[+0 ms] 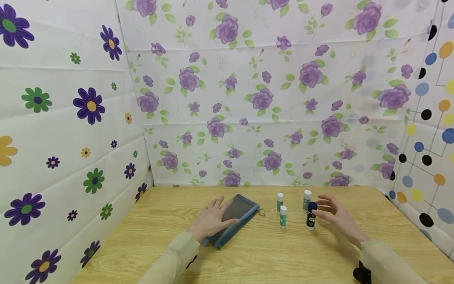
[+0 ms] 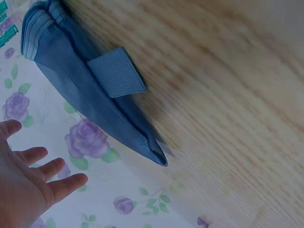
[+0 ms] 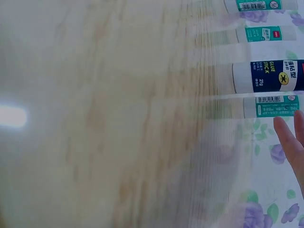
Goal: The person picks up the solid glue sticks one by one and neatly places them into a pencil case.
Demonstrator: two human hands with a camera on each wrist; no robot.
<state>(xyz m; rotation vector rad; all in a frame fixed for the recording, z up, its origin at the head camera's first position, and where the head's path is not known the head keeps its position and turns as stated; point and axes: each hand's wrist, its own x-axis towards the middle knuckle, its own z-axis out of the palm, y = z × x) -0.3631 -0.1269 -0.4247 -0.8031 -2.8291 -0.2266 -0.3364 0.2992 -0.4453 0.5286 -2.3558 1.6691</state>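
My left hand (image 1: 210, 221) is spread, palm down, above a blue zip pouch (image 1: 244, 205) with a dark mesh top. In the left wrist view a gap shows between the fingers (image 2: 66, 186) and the pouch (image 2: 71, 80), whose fabric tab sticks out. Beside a dark blue glue stick (image 1: 311, 221), my right hand (image 1: 337, 217) has its fingers parted and lightly bent; whether the thumb touches the cap I cannot tell. Upright around it are white-capped green glue sticks: one behind (image 1: 306, 199), two to the left, the nearer (image 1: 283, 219) and the farther (image 1: 280, 201).
A small metal ring (image 1: 262, 212) lies at the pouch's far corner. The wooden table (image 1: 262, 256) is bounded by a flowered cloth (image 1: 248, 130) at the back, a daisy-print cloth (image 1: 64, 134) on the left and a dotted cloth (image 1: 434, 165) on the right.
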